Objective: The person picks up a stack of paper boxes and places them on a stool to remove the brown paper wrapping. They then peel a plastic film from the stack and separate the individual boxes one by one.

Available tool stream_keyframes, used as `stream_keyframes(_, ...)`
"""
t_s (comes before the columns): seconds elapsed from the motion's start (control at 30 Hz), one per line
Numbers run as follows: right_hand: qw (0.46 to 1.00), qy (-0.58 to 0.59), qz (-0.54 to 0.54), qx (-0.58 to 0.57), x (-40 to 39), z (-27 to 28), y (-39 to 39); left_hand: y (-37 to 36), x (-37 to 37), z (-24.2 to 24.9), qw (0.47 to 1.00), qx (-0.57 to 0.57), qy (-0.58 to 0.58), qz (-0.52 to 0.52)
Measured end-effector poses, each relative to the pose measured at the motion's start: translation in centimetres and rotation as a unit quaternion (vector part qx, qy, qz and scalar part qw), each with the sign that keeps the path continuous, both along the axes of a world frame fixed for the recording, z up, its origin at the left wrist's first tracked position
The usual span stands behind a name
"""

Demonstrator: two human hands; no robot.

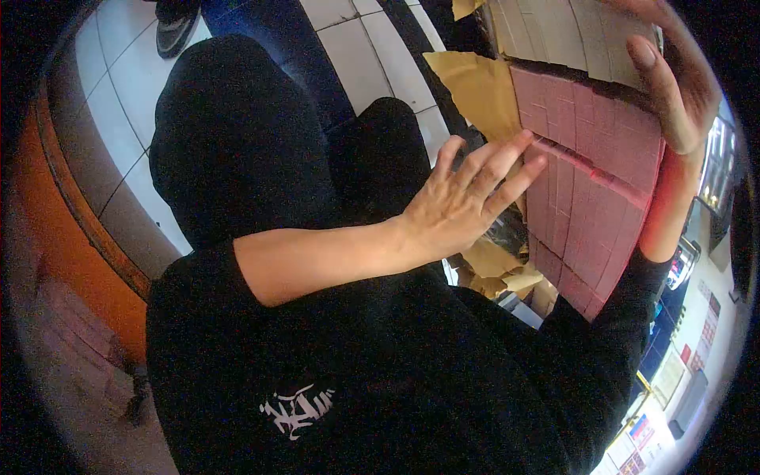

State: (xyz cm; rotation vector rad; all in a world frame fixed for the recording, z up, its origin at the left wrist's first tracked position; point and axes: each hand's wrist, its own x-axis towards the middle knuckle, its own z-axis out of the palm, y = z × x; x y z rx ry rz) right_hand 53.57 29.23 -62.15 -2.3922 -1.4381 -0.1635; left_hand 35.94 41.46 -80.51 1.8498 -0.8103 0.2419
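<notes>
A large cardboard piece (590, 150) with pinkish, creased faces stands up at the right, with a lengthwise strip or seam across it. Torn brown paper (475, 87) juts from its left edge. My left hand (463, 198) reaches over from the left, back of the hand up and fingers spread. Its fingertips touch the cardboard's left edge near the seam; the thumb is hidden. At the far edge, my right hand (685, 91) supports the cardboard, thumb lying toward its face. The other right fingers are partly cut off at the top of the view.
My knees (237, 134), in black clothing, rise at the upper left. White floor tiles (119, 95) lie beyond them, with a shoe (176, 33) at the top. An orange curved surface (71, 198) stands at the left. Paper scraps (499, 265) lie under the cardboard.
</notes>
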Motion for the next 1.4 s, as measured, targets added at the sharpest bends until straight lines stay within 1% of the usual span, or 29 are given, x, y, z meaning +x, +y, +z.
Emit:
stream_keyframes(0.17, 1.0, -0.024, 0.009, -0.012, 0.1, -0.4, -0.5, -0.2, 0.0, 0.1, 1.0, 0.002, -0.012, 0.01)
stream_keyframes(0.23, 0.999, -0.025, 0.021, -0.019, 0.4, -0.3, -0.6, -0.2, 0.2, 0.1, 0.999, 0.022, -0.04, 0.021)
stream_keyframes(0.37, 1.0, -0.006, 0.005, -0.03, 0.2, -0.2, -0.6, -0.2, 0.3, 0.0, 0.996, 0.053, -0.066, 0.035)
stream_keyframes(0.47, 0.999, 0.009, -0.015, -0.051, -0.3, 0.2, -0.9, 0.0, 0.2, 0.0, 0.996, 0.052, -0.063, 0.035)
stream_keyframes(0.57, 0.996, 0.024, -0.041, -0.075, -0.5, 0.6, -1.3, 0.2, -0.2, 0.1, 0.996, 0.076, -0.044, 0.018)
stream_keyframes(0.67, 0.992, 0.037, -0.06, -0.1, -0.7, 1.1, -1.7, 0.9, -0.4, 0.1, 0.991, 0.127, -0.006, -0.036)
stream_keyframes(0.77, 0.987, 0.053, -0.076, -0.131, -0.6, 1.6, -2.3, 1.0, -0.5, 0.0, 0.991, 0.128, -0.008, -0.033)
stream_keyframes(0.83, 0.983, 0.062, -0.081, -0.152, -0.5, 2.0, -2.4, 1.3, -0.6, 0.1, 0.99, 0.133, 0.009, -0.05)
stream_keyframes(0.97, 0.973, 0.08, -0.064, -0.205, 0.6, 3.3, -2.8, 1.3, -0.4, 0.1, 0.989, 0.14, 0.01, -0.054)
stream_keyframes(1.03, 0.97, 0.092, -0.064, -0.215, 0.9, 3.5, -2.9, 1.3, -0.3, 0.1, 0.986, 0.148, 0.024, -0.077)
stream_keyframes(1.13, 0.974, 0.107, -0.078, -0.186, 1.0, 3.4, -3.1, 1.3, -0.3, 0.1, 0.982, 0.16, 0.022, -0.094)
stream_keyframes(1.2, 0.975, 0.139, -0.13, -0.113, 0.6, 2.7, -3.3, 1.1, 0.0, -0.2, 0.981, 0.167, 0.012, -0.1)
stream_keyframes(1.27, 0.957, 0.194, -0.216, 0.003, -0.7, 1.4, -3.2, 0.7, 0.2, -0.6, 0.979, 0.174, -0.001, -0.109)
stream_keyframes(1.37, 0.944, 0.211, -0.237, 0.089, -0.1, 0.6, -3.1, -0.1, 0.7, -1.6, 0.971, 0.197, -0.009, -0.138)
stream_keyframes(1.4, 0.949, 0.192, -0.229, 0.1, -0.4, 0.2, -2.7, -0.5, 0.9, -2.0, 0.972, 0.19, -0.021, -0.135)
